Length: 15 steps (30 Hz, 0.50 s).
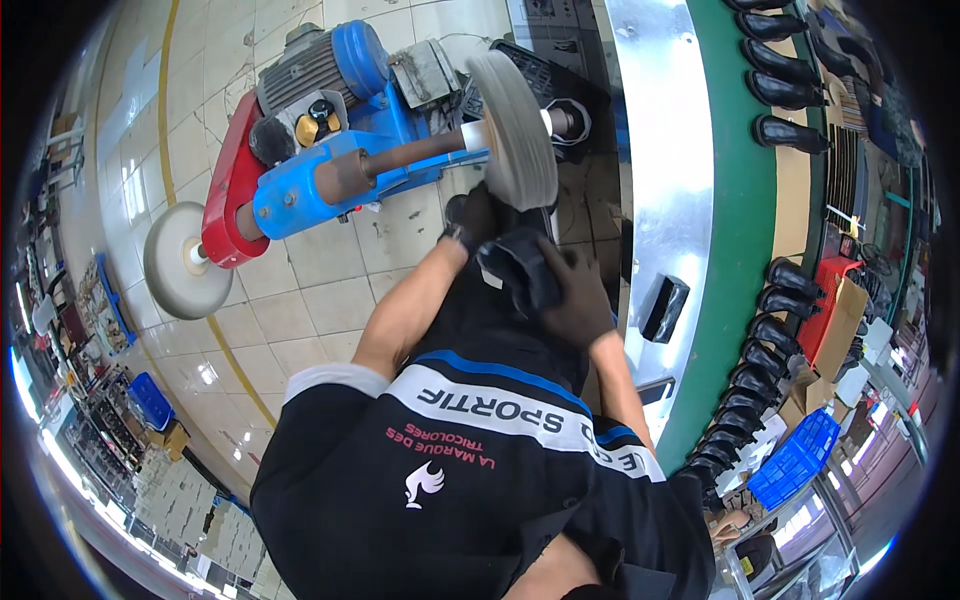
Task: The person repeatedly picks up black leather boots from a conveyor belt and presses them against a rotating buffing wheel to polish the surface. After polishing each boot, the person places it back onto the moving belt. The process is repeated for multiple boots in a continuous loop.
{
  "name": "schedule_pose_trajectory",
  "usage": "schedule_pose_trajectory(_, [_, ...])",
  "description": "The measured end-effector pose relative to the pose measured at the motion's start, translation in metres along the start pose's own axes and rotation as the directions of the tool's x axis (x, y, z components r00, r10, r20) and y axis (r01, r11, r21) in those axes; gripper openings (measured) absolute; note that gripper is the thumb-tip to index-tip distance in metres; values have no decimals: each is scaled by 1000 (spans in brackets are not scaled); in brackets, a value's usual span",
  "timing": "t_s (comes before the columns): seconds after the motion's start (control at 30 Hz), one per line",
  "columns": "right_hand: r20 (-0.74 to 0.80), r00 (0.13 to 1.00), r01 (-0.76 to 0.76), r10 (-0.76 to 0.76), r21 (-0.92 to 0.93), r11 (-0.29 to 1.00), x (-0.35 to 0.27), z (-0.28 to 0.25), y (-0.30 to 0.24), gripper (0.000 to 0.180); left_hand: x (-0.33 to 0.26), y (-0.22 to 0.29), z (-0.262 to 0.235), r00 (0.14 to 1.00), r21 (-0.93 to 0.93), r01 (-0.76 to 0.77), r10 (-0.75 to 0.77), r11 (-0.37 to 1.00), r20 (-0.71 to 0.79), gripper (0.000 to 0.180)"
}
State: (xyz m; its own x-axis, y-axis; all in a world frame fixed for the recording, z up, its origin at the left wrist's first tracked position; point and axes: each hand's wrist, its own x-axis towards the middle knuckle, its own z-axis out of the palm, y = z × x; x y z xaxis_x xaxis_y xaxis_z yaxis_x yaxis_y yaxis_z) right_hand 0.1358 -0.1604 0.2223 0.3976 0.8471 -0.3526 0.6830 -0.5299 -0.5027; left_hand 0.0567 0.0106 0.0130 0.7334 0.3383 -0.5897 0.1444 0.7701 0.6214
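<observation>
A black leather boot is held up in front of me, its shaft opening towards my body. My right hand, in a dark glove, closes around the shaft from the right. Also gloved, my left hand is closed at the boot's far left side; its fingers are partly hidden. The boot's far end lies against or just below the pale buffing wheel; whether they touch is hidden. That wheel sits on the shaft of a blue polishing machine with a red belt guard.
A second white wheel sits at the machine's left end. On my right runs a metal-topped bench with a black block. Beyond it, a green surface carries rows of black boots. Blue crate stands lower right.
</observation>
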Motion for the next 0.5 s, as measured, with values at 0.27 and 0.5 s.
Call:
schedule_pose_trajectory(0.27, [320,774,-376,546,926,-10,-50,49,37,32,-31,26,50,970,218,-244,240,945,44,54])
schedule_pose_trajectory(0.5, [618,762,-469,191,731,-495,46,80,76,31,45,-21,-40,983,-624,180,-163,760,84,32])
